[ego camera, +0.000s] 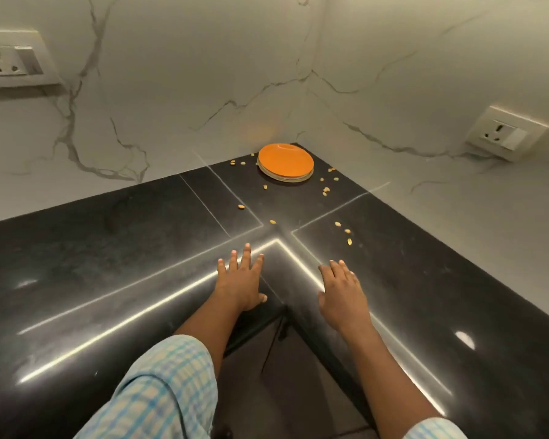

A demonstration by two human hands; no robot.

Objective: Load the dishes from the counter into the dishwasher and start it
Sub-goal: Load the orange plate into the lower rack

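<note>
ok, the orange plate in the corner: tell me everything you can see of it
The orange plate is round, smooth and evenly coloured, and its material is unclear. It lies flat on top of a small stack of paler plates, whose rims show beneath its near edge. The stack sits in the far corner of the black counter, close to the marble walls. Nothing lies on it. Yellowish bits are scattered around it. The left hand and right hand are well short of it.
</note>
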